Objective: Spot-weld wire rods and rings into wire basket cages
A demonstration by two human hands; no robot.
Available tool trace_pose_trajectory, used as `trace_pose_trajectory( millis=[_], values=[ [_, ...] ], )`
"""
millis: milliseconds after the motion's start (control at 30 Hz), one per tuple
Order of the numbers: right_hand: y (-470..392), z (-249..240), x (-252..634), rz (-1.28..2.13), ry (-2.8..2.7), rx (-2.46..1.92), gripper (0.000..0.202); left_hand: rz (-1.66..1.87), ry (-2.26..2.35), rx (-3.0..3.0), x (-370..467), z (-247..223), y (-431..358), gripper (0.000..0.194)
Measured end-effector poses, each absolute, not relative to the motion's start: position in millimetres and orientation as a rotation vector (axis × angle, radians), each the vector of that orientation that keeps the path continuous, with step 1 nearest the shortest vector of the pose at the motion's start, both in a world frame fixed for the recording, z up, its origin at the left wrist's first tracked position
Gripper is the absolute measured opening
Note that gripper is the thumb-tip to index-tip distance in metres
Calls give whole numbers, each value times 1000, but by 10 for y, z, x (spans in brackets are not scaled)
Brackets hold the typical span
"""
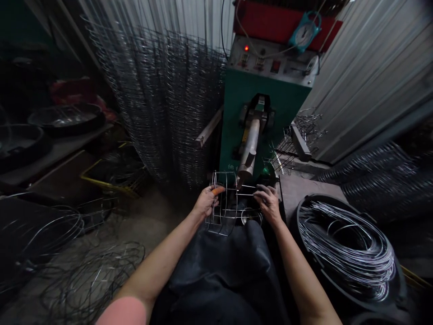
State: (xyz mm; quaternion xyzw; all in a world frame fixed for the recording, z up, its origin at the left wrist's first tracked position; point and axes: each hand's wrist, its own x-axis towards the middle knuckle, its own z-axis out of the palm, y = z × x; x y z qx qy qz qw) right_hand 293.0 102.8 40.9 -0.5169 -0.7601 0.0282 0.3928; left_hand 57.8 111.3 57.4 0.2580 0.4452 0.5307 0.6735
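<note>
My left hand [205, 201] is closed on the left side of a wire frame [226, 210], a small cage of thin bent metal rods held above my lap. An orange cover sits on one of its fingers. My right hand [269, 204], with dark coverings on its fingertips, pinches two thin parallel wires [248, 194] that run across to the frame's right side. Whether these are joined to the frame cannot be made out. Just above the wires is the tip of a metal electrode arm [249, 149] on a green welding machine [233, 108].
Tall stacks of wire rings [152, 99] stand behind on the left. At the right, a black tub [301, 225] holds coiled wire rings [355, 253]. Loose wire [98, 275] lies on the left floor, near a yellow-edged crate [88, 174]. A teal dial [306, 32] hangs on the machine.
</note>
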Motion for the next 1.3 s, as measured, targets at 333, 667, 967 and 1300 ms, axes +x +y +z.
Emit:
trace_pose_trajectory(
  millis=[333,667,967,1300],
  values=[
    [1037,382,2960,133,-1934,-1307,16,1196,1006,591,587,587,1119,33],
    [1171,403,2979,196,-1933,-1335,18,1216,965,579,619,555,1248,30],
    [1201,436,2973,205,-1947,-1360,18,1168,971,584,610,524,1343,25],
    [865,562,2845,265,-1939,-1291,19,1140,956,682,433,523,1105,27]
  ],
)
